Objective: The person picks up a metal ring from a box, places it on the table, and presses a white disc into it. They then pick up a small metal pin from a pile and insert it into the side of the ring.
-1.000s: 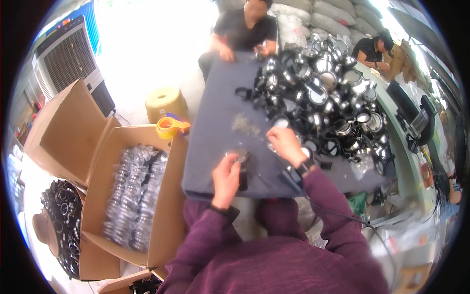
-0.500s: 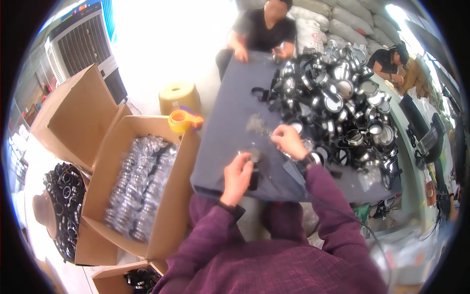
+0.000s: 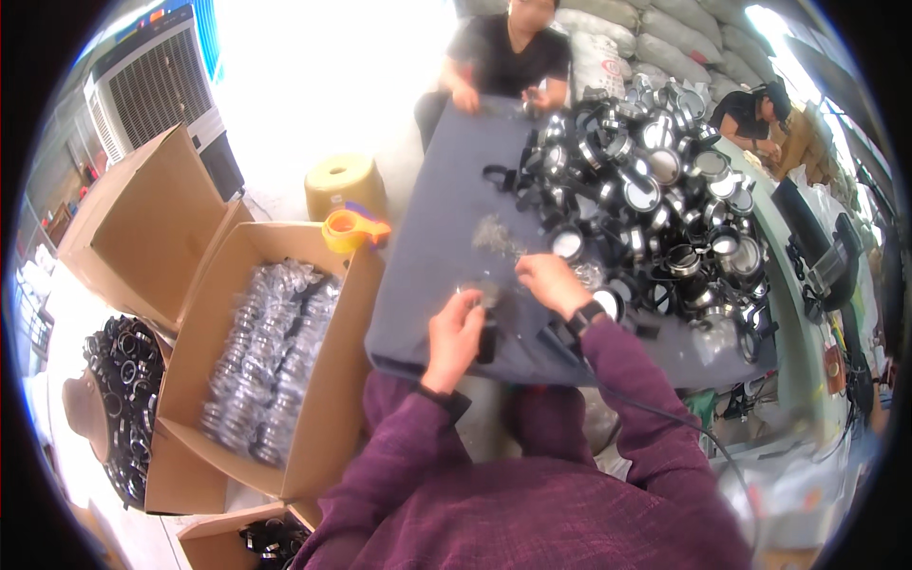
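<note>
My left hand (image 3: 453,338) is closed around a small round piece with a black tab (image 3: 487,344) over the near part of the grey-covered table (image 3: 427,223). The piece is blurred, and my fingers hide part of it. To its right, the thumb and fingers of my right hand (image 3: 555,284) are pinched together just above the tabletop; whatever is between them is too small to make out. Beyond my fingertips lies a little heap of tiny metal parts (image 3: 493,235). A large pile of round metal-rimmed pieces with black bands (image 3: 641,195) covers the table's right side.
Left of the table, an open carton (image 3: 318,418) holds rows of plastic-wrapped round pieces (image 3: 271,356). An orange tape dispenser (image 3: 347,231) rests at its rim, near a yellow stool (image 3: 345,187). A co-worker (image 3: 513,57) sits across the table. A cable (image 3: 655,408) crosses my right forearm.
My right hand has shifted slightly left, its fingers still pinched. The left hand keeps its hold on the round piece, almost in place. The whole view has moved a little.
</note>
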Demonstrator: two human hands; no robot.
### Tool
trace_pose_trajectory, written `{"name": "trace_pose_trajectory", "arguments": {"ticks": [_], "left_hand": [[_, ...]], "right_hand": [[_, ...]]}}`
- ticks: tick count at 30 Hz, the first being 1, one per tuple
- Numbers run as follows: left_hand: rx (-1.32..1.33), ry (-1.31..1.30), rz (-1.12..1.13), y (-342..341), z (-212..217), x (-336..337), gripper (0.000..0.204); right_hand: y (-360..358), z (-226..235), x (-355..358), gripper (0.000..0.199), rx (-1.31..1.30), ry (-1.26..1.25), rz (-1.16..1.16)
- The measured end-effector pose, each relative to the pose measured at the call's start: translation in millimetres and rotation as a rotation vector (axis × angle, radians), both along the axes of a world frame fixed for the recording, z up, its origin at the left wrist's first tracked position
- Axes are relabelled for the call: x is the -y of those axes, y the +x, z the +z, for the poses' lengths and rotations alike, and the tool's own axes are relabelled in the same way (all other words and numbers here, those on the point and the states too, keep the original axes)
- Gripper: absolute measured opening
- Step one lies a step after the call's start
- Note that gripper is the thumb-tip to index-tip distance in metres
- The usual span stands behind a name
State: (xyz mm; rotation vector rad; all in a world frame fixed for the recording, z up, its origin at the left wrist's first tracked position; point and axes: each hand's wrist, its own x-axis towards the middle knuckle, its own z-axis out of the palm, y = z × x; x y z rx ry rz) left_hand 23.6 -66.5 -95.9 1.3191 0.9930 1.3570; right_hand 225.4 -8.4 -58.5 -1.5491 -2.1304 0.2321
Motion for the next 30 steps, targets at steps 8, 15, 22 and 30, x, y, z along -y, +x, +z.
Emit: {"name": "trace_pose_trajectory", "arguments": {"ticks": [8, 15, 22, 30], "left_hand": [[-0.151, 0.096, 0.082, -12.2, -32.4, 14.0, 0.018], [-0.049, 0.05, 0.039, -11.0, -15.4, 20.1, 0.019], [-0.065, -0.087, 0.007, -11.1, 1.8, 6.9, 0.019], [-0.016, 0.002, 0.021, -7.6, -11.9, 6.2, 0.017]], "right_hand": [[-14.2, -21.3, 8.1, 0.008, 0.138, 0.132, 0.034], [-15.9, -15.8, 22.3, 0.007, 0.33, 0.108, 0.04], [-10.7, 6.3, 9.1, 0.01, 0.47, 0.174, 0.032], [-27.0, 27.9, 51.3, 0.007, -0.763, -0.379, 0.001]]}}
